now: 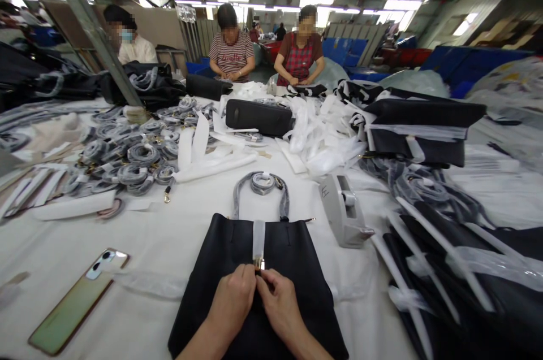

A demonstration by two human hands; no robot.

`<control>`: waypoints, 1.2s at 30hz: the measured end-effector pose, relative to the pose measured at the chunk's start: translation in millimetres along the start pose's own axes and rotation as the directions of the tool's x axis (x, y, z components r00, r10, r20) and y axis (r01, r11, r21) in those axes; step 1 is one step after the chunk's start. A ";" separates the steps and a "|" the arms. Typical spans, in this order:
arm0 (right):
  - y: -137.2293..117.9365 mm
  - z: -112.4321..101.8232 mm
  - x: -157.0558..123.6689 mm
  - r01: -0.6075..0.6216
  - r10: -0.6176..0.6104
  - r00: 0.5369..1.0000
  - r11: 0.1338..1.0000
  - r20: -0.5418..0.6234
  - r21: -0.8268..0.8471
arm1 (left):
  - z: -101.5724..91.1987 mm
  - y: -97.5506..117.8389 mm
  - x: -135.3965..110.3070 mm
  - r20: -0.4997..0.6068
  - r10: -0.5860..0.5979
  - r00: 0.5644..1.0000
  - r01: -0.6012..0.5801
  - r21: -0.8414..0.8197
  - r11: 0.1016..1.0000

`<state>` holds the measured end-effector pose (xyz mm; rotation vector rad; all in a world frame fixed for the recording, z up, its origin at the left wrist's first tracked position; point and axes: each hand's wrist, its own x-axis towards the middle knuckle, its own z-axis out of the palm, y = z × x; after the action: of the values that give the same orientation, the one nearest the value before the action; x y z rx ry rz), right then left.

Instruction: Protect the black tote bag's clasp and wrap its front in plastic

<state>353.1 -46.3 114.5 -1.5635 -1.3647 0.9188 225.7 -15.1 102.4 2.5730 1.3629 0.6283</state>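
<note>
A black handbag (297, 286) lies flat on the white-covered table before me, its wrapped handle (285, 196) pointing away. Down its front runs a strap covered in white wrapping (258, 238), ending in a gold-coloured metal clasp (259, 263). My left hand (235, 295) is closed at the clasp, fingertips pinched together. Right beside it, my right hand (278, 295) pinches at the same spot with thumb and forefinger. What exactly sits between the fingertips is hidden, though both hands touch the strap end by the clasp. A coiled, wrapped strap (262, 183) rests inside the handle loop.
A grey tape dispenser (345, 210) stands right of the bag; a phone (78, 300) lies left. Coiled straps (142, 154) and white wrapping (316, 134) cover the far table. Black bags (424, 128) are piled right. Several people work across the table; a metal post (93, 26) rises left.
</note>
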 end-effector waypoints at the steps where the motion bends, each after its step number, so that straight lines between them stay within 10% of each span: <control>1: 0.2 -0.3 0.0 0.001 -0.001 1.000 1.000 0.003 0.001 | 0.1 -2.2 0.9 -0.004 0.013 1.000 -0.013 -0.008 1.000; 18: -1.5 -7.0 2.5 -0.067 0.062 0.997 0.989 0.041 0.132 | -8.3 -22.2 1.6 -0.032 -0.115 0.993 0.086 -0.471 0.878; 36: 1.5 -3.6 4.2 0.075 -0.073 0.997 0.994 0.024 -0.077 | -28.6 -3.9 22.4 0.351 0.110 0.930 -0.145 0.076 0.986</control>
<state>357.5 -42.6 114.5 -1.5541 -1.4794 0.8483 221.3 4.0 133.2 2.7011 1.1438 0.1105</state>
